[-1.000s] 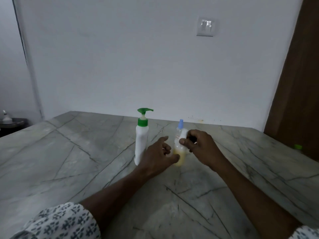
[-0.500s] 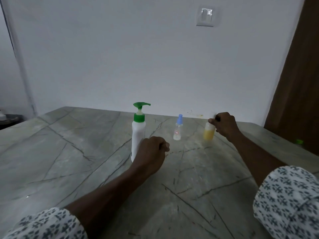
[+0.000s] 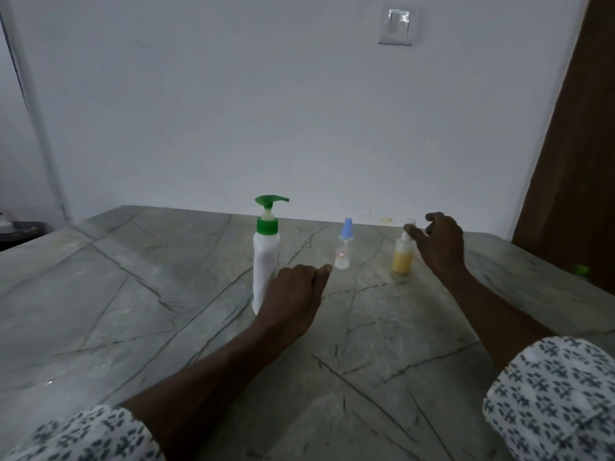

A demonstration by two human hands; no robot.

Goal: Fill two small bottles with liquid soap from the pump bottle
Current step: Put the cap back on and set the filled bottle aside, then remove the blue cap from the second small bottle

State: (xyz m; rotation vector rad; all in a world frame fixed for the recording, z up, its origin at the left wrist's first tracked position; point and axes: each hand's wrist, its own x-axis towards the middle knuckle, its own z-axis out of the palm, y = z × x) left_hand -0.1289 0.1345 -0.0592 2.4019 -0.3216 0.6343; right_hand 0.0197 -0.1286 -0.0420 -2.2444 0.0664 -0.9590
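Observation:
A white pump bottle point(image 3: 265, 257) with a green pump head stands upright at the middle of the stone table point(image 3: 133, 294). To its right stands a small clear bottle point(image 3: 343, 247) with a blue cap. Further right stands a small bottle point(image 3: 402, 256) with yellow liquid in it. My right hand point(image 3: 439, 244) hovers just right of the yellow bottle's top with its fingers spread, holding nothing. In front of the pump bottle's base, my left hand point(image 3: 296, 296) has loosely curled fingers and holds nothing, its thumb pointing toward the clear bottle.
A white wall with a light switch point(image 3: 397, 26) rises behind the table. A brown door point(image 3: 579, 161) stands at the right, with a small green thing point(image 3: 580, 269) low beside it. A dark stand point(image 3: 20, 229) sits at the far left.
My right hand carried the yellow bottle to the right, set it down and let go, its fingers now spread. My left hand drew back from the bottle and stays by the pump bottle.

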